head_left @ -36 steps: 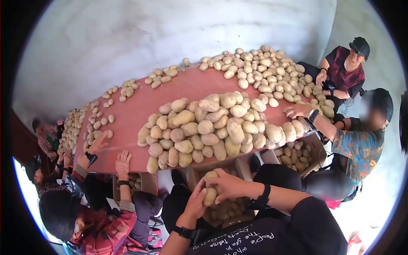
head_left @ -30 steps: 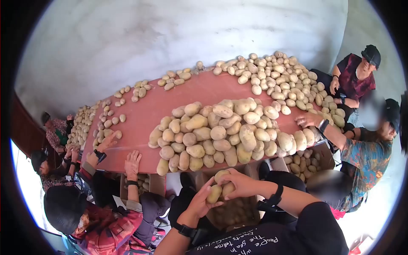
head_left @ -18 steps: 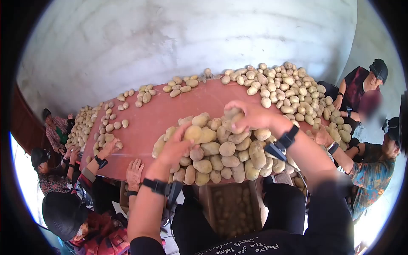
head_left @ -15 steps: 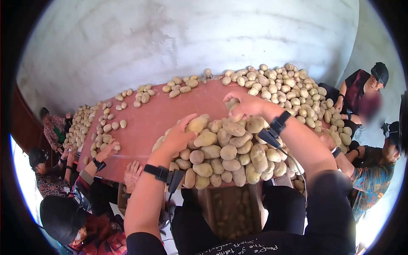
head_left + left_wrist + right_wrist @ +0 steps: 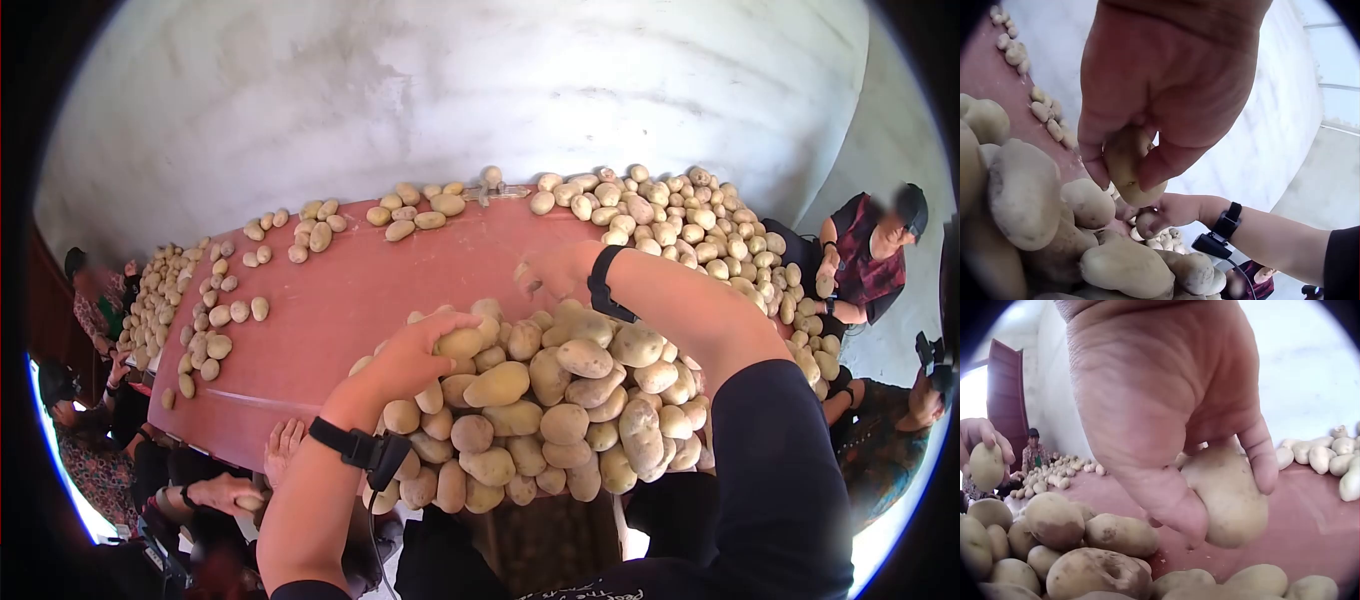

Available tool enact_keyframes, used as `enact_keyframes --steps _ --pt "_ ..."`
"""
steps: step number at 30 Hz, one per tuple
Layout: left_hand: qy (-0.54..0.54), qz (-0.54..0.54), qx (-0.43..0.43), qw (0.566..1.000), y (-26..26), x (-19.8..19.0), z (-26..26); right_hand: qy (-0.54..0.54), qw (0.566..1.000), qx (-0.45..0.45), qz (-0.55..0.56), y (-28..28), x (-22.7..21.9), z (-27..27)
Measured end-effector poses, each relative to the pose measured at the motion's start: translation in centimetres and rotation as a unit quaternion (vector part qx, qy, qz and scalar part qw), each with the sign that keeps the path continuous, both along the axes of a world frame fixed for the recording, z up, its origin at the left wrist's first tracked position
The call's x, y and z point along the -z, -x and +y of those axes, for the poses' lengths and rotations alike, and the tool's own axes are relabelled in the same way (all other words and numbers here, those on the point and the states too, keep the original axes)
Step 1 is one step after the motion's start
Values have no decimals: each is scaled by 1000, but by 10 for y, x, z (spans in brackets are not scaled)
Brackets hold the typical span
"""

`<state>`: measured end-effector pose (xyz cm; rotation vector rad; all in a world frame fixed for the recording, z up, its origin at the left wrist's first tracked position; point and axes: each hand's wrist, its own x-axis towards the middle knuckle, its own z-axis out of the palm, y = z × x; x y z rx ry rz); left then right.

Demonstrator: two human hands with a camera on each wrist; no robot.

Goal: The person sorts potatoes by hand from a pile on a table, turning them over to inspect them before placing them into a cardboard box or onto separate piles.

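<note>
1. Reddish-brown table (image 5: 340,300) carries a heap of potatoes (image 5: 545,410) at its near edge, and both of the person's arms reach over that heap from the near side.
2. Left hand (image 5: 415,352) stretches forward on a bare forearm with a black wrist strap, palm down, over the left part of the heap's top.
3. Its fingers and thumb curl round one potato (image 5: 458,343); the left wrist view shows this left-hand potato (image 5: 1127,165) pinched between thumb and fingertips, lifted just above the heap below it.
4. Right hand (image 5: 558,270) reaches further, past the far side of the heap, above bare table surface; its arm crosses over the heap's right part, with a dark sleeve at the upper arm and a black band at the wrist.
5. In the right wrist view the right hand's thumb and fingers wrap round a pale potato (image 5: 1229,497), held clear of the table, just beyond the heap's far edge.
6. A second large spread of potatoes (image 5: 680,215) covers the table's far right corner, and small loose groups (image 5: 415,205) lie along the far edge and down the left edge (image 5: 200,320).
7. Other people sit round the table: one in a dark cap (image 5: 880,250) at the right edge, and others at the left edge and the near left corner, where a hand (image 5: 285,450) shows.
</note>
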<state>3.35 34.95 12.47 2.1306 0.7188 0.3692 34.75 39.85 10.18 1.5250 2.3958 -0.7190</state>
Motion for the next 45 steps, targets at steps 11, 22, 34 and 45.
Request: enact_keyframes --steps 11,22,34,45 --pt "6 10 14 1000 7 13 6 187 982 -11 -15 2 52 44" --pt "-90 75 3 993 2 35 -1 107 994 27 26 -3 37 19" --pt "143 -230 -107 957 73 -8 -130 -92 850 -62 514 34 -161 -244" --pt "588 -553 -38 589 170 138 -354 -80 636 -379 668 79 -230 -451"
